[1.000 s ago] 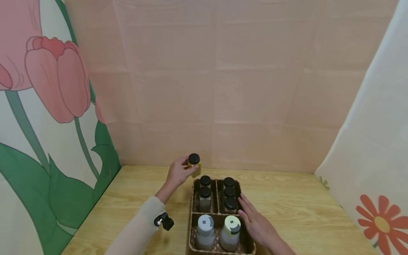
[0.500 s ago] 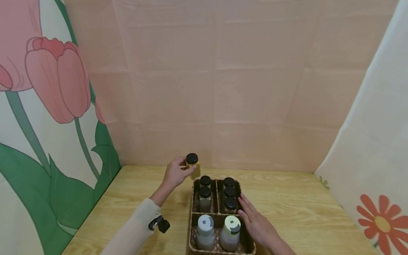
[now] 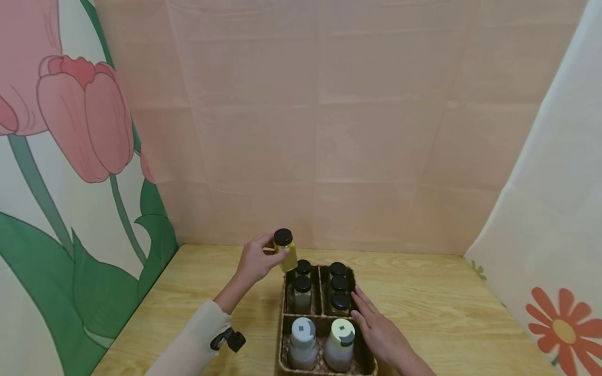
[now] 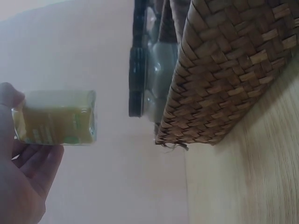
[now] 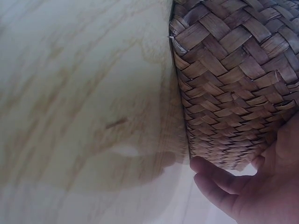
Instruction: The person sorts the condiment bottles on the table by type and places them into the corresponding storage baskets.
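Observation:
My left hand [image 3: 255, 262] pinches a small spice jar [image 3: 290, 259] of yellow powder with a black lid. It leans slightly, its base overlapping the back left corner of the woven basket [image 3: 283, 313] in the head view. In the left wrist view the jar [image 4: 58, 123] is beside the basket, apart from it. Two black-lidded jars [image 3: 302, 285] stand in the basket's back left compartment, and three more jars [image 3: 340, 300] fill the back right one. My right hand [image 3: 383, 334] rests along the basket's right side, fingers extended against the weave [image 5: 233, 93].
In the front compartment stand two larger bottles, one with a grey-blue cap [image 3: 303, 328], the other with a pale yellow cap [image 3: 343, 330]. Under the basket is a wood-grain table [image 3: 437, 303]. A pinkish cloth [image 3: 376, 130] hangs behind, with flower-printed sheets [image 3: 84, 125] at the sides.
The jar in my left hand has come down and tilted, its base now nearer the basket's back left corner. My left wrist has shifted left and toward me. The right hand stays in place.

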A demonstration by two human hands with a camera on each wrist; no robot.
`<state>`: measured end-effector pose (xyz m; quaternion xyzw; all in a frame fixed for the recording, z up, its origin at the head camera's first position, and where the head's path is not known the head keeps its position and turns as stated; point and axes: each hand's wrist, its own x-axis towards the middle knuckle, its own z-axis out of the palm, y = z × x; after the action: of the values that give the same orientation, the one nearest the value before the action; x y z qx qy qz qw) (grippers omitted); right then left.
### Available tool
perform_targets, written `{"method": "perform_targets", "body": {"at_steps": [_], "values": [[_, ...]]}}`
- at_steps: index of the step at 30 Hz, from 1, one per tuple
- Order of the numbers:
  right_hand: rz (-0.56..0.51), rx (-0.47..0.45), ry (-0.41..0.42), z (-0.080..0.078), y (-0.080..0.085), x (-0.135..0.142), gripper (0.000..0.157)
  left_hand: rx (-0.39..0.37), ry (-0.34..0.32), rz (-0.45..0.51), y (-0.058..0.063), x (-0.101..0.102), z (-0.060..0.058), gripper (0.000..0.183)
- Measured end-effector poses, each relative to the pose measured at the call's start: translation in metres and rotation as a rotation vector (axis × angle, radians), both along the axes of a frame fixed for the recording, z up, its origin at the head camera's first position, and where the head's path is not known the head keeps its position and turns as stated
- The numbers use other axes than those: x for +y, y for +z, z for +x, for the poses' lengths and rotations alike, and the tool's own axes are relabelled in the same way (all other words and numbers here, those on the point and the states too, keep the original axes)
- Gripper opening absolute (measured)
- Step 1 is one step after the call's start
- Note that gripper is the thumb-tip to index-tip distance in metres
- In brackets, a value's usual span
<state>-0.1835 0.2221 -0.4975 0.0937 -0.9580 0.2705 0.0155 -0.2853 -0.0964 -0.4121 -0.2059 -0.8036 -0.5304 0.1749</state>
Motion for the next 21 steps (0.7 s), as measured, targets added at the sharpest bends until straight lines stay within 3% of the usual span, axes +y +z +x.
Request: {"method": "perform_targets", "body": {"at_steps": [10,21], "values": [[-0.003,0.003,0.002,0.0,-0.001,0.0,0.06,0.04,-0.062,0.002,0.003,-0.003,0.018,0.026],[-0.001,0.012,0.002,0.001,0.0,-0.001,0.06,0.064,-0.132,-0.002,-0.002,-0.001,0.031,0.027]]}}
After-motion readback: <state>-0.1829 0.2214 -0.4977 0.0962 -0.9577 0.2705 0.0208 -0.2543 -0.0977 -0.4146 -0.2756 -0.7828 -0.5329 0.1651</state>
